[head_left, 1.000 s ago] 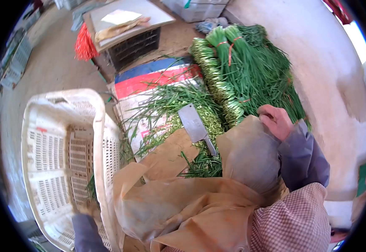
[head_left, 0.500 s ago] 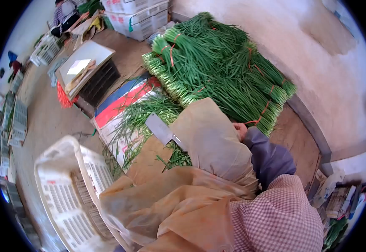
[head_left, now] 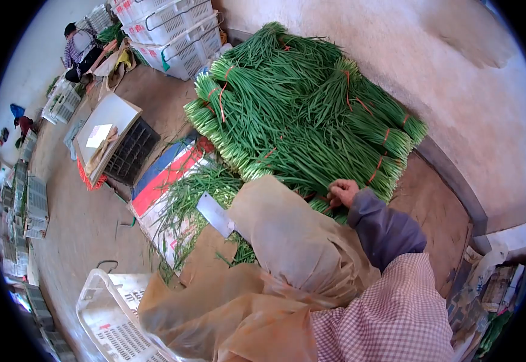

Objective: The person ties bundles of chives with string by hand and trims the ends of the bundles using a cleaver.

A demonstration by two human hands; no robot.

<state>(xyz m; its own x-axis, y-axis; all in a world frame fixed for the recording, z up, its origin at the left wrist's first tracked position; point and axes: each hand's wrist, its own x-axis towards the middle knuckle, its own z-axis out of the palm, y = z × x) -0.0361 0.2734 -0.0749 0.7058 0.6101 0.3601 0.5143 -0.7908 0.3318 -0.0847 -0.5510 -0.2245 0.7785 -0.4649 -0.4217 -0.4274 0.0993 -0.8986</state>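
My right hand (head_left: 342,193) is closed beside my apron-covered knee (head_left: 287,223), fingers pinched at a reddish tie band on a bundle of chives. That bundle is partly hidden behind the knee. A large heap of green chives (head_left: 293,102), tied in bundles with red bands, lies just beyond the hand, pale cut ends facing outward. On the other side of the knee is a cleaver (head_left: 215,216), its blade over loose chive trimmings (head_left: 193,187) and its handle mostly hidden. My left hand is out of view.
A white plastic crate (head_left: 121,314) stands at lower left. A board-topped black crate (head_left: 130,151) is beyond the striped sheet (head_left: 172,166). White crates (head_left: 172,42) are stacked at the back. A wall borders the heap. Another person (head_left: 82,48) sits far left.
My right hand has come out from behind the knee and moved slightly left, showing more fingers. The view has shifted, so the white crate sits lower and the cleaver's handle is more covered.
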